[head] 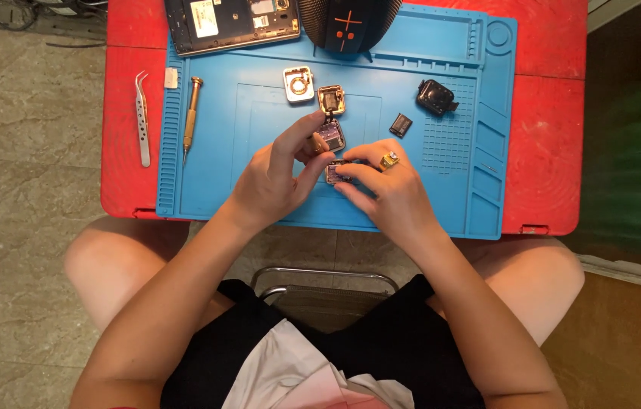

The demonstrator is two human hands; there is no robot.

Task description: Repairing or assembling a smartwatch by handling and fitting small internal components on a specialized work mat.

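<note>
Looking down from the head camera: both hands are bunched together over the middle of the blue work mat [260,204], which sits on a small red surface [555,151]. The left hand [275,178] has its grip pinched narrow around a small square opened-up gadget [331,135] with shiny internals, thumb and forefinger on either side of it. The right hand [389,193], wearing a gold ring [389,160], has its fingertips closed on a second little metallic piece [334,173] just below the first, right beside the left thumb. The two pieces look like they're touching or nearly so; can't tell whether they're joined.

Around them on the mat: a square gold-toned frame [331,99] just beyond the hands, touching the held gadget's far edge as far as I can see, and a silver square casing [298,84] to its left. Off to the right there's a small dark flat part [401,125] and a chunkier black module [436,98].

Far left, a brass-handled screwdriver [192,113] lies on the mat's edge, and tweezers [142,117] lie on the red surface beside it. At the far side sits an opened tablet-like device [229,23] and a dark round speaker-looking thing [347,23].
</note>
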